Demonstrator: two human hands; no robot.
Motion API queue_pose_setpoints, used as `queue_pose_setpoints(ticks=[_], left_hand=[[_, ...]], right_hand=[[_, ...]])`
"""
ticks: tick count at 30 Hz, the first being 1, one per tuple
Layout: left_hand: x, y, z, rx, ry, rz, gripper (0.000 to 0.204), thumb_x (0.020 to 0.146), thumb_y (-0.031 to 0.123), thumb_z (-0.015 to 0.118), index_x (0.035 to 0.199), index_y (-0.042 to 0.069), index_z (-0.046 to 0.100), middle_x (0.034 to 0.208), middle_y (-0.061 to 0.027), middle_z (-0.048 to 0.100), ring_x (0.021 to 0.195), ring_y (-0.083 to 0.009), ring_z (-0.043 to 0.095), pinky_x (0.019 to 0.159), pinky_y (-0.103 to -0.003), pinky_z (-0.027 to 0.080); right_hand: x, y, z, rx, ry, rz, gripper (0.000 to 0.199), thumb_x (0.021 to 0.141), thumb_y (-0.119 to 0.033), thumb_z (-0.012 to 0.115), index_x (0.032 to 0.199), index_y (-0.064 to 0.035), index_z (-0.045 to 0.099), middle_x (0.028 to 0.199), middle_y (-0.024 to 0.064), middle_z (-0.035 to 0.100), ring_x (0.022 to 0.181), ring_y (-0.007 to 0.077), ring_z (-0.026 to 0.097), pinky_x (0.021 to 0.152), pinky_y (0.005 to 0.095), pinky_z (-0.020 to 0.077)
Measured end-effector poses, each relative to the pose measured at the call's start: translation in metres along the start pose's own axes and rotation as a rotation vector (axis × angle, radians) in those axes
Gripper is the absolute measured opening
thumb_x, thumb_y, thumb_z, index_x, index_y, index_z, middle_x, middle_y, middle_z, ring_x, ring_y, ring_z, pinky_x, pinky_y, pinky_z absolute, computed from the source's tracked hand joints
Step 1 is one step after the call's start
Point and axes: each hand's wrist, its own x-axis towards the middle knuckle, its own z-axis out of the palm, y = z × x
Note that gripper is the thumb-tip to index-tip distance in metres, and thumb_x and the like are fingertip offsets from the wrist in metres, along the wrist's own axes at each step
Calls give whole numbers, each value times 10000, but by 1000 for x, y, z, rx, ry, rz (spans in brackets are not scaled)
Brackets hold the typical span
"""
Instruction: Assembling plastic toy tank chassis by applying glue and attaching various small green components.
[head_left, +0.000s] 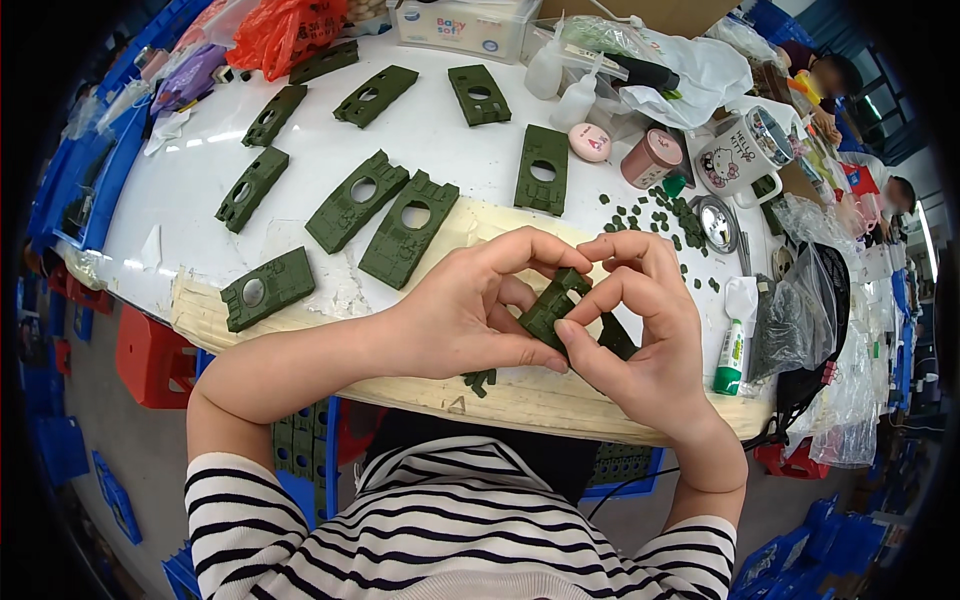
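Holding: left hand (455, 310) and right hand (655, 335) share one dark-green part (541, 320), held above the front of the bench (440, 145).
Left fingers: clamped on the part's left side, thumb below.
Right fingers: clamped on its right side, thumb and index close together; whether they also pinch a smaller piece cannot be told.
Part under right hand: a dark-green shape (620, 338); whether it is separate or joined cannot be told.
Slip hazard: uneven thumb pressure could turn the part out of the grip.
Breakage hazard: squeezing from both sides could bend or snap thin detail.
Scatter hazard: a sleeve or wrist swung right could sweep the small green pieces (657, 218) or tip the glue tube (732, 350).
Front edge: the pale board (225, 318) ends just below the wrists; small green strips (480, 382) lie near it and could be knocked off.
Left room: hull pieces (395, 258) stand close beyond the left hand, with bare white gaps between.
Right room: tighter, crowded by the mug (725, 165) and clear bags (790, 325).
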Motion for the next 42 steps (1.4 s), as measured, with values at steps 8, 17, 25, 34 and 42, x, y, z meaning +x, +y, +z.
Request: queue_pose_setpoints(ticks=[8, 17, 25, 34, 42], left_hand=[[0, 2, -2, 34, -21, 15, 663, 723, -122, 709, 1302, -22, 402, 1223, -93, 500, 951, -113, 604, 734, -240, 544], [3, -2, -15, -185, -258, 0, 732, 845, 228, 706, 1420, -11, 320, 1373, -116, 440, 1234, -218, 473, 1036, -393, 398], [-4, -1, -16, -340, -326, -262, 857, 870, 389, 642, 1475, 37, 147, 1125, -161, 572, 994, -279, 629, 842, -364, 511], [3, 0, -7, -217, -117, -8, 757, 885, 107, 642, 1459, 65, 151, 1247, -158, 511, 1046, -237, 614, 911, -372, 528], [3, 6, -4, -241, 68, -23, 781, 820, 247, 736, 1401, 127, 230, 1252, -173, 471, 1075, -309, 608, 892, -444, 553]], right_hand=[[-1, 0, 0, -23, -2, -22, 137, 670, -50, 737, 722, -66, 611, 1035, 104, 571, 954, 240, 503, 821, 332, 404], [4, 5, -26, 354, -22, -17, 265, 765, -66, 691, 995, -12, 571, 1072, 140, 541, 1045, 243, 504, 949, 349, 361], [12, 0, -27, -12, -349, -311, 691, 597, -303, 848, 1190, -48, 603, 1251, 101, 558, 1199, 338, 457, 1003, 454, 343], [15, 4, -44, -163, -30, -252, 507, 567, -194, 851, 994, -47, 618, 935, 72, 610, 908, 258, 541, 817, 364, 425], [8, 0, -48, -163, -44, -4, 404, 629, -149, 809, 942, -11, 592, 878, 98, 601, 814, 260, 581, 721, 340, 482]])
